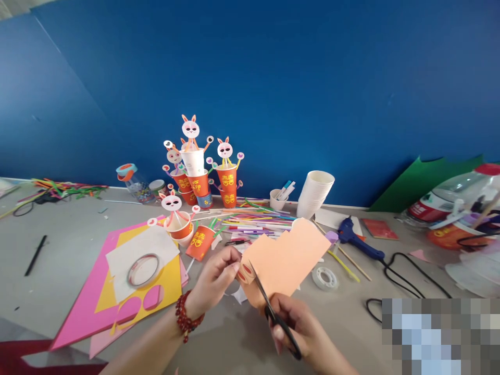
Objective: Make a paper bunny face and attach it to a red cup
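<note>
A broad blue wall [273, 78] rises behind the grey surface [62, 281], which runs up to the wall's foot. A thin slanting seam [49, 35] crosses the wall's left part, and a pale area [11, 8] shows above the wall's top left edge. Light lies softly on the wall's left side, while its upper middle is a deeper blue.

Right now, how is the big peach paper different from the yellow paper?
The peach paper is by the hands, with the scissors in the right hand in front of it; the yellow paper lies away from them, partly under a white sheet.
The peach paper has a bumpy top edge, while the yellow paper has two round gaps showing pink.
Both are coloured sheets.
</note>
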{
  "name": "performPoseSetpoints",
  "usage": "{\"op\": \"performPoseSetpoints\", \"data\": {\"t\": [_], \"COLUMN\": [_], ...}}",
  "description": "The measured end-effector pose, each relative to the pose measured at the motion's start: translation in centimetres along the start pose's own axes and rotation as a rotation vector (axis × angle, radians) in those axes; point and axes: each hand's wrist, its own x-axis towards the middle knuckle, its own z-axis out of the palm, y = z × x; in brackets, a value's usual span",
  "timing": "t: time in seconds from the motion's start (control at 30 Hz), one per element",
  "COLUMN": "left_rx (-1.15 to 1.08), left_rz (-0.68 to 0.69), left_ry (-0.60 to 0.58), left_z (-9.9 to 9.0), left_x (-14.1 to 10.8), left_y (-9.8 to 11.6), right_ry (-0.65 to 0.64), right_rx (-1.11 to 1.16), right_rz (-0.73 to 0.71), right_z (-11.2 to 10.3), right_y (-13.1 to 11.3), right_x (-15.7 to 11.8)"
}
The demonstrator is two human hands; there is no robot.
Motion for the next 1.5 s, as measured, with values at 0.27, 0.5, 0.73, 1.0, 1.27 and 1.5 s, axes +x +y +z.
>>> {"op": "performPoseSetpoints", "data": {"t": [0.27, 0.5, 0.73, 1.0, 1.27, 1.5], "left_rx": [0.024, 0.037, 0.025, 0.043, 0.076, 0.098], "left_rz": [-0.001, 0.004, -0.001, -0.004, 0.010, 0.004], "left_ry": [0.000, 0.015, 0.015, 0.023, 0.031, 0.038], "left_z": [0.01, 0.03, 0.07, 0.06, 0.01, 0.06], "left_x": [0.12, 0.09, 0.11, -0.02, 0.09, 0.03], "left_y": [0.20, 0.21, 0.37, 0.24, 0.37, 0.60], "right_ry": [0.008, 0.005, 0.002, 0.008, 0.006, 0.020], "right_rx": [0.008, -0.021, -0.028, -0.034, -0.057, -0.060], "right_rz": [0.015, 0.005, -0.014, -0.015, -0.018, -0.027], "right_z": [0.08, 0.00, -0.01, 0.10, 0.00, 0.00], "right_y": [-0.08, -0.18, -0.10, -0.05, -0.26, 0.10], "right_x": [0.11, 0.04, 0.04, 0.04, 0.06, 0.08]}}
